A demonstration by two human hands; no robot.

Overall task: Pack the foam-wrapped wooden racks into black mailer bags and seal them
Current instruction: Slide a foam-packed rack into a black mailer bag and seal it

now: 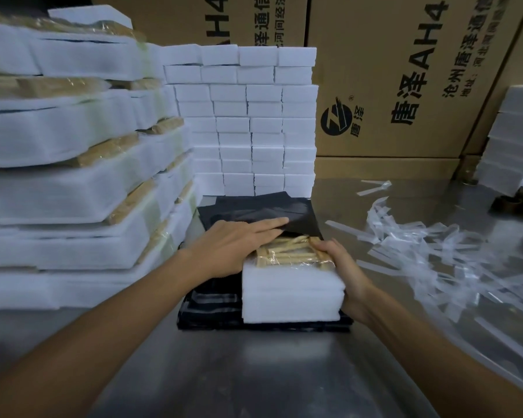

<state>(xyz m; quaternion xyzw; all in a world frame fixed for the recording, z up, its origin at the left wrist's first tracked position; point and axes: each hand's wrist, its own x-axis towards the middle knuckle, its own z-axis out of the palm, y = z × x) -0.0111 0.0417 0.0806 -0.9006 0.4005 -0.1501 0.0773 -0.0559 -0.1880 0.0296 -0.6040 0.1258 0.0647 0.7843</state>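
Foam-wrapped rack (290, 285) lies on the stack of black mailer bags (212, 309) on the surface (254, 372), long axis pointing away toward the bag mouth (272, 220). Right hand (341, 267) grips its right edge; left hand (239, 242), fingers flat, lifts the flap, nearer the opening.

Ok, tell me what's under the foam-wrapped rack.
The foam-wrapped rack lies on a stack of black mailer bags on the metal table. How many bags lie beneath is hidden.

Foam-wrapped rack (292, 285) flat, far end apparently entering black mailer bag (254, 211).
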